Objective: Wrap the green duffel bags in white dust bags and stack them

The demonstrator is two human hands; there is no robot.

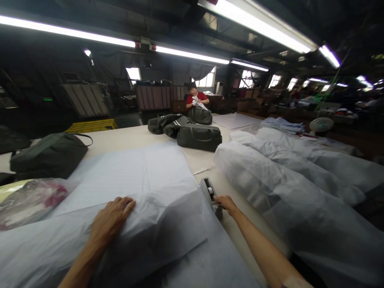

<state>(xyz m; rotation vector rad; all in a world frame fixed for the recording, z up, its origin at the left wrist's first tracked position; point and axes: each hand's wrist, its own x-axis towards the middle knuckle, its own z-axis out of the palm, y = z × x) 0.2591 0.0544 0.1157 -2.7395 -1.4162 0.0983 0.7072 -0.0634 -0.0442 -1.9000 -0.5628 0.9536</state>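
My left hand lies flat, fingers stretched out, on a bundle wrapped in thin white tissue paper at the near edge of the table. My right hand reaches to a grey tape dispenser standing just right of the bundle; its fingers are curled at the dispenser's front end, pinching there, and what they hold is too small to see. More sheets of white paper lie spread under and beyond the bundle.
Long plastic-covered rolls fill the table's right side. Dark duffel bags lie further back, another bag at left, a clear-bagged item near left. A person in red handles a bag at the far end.
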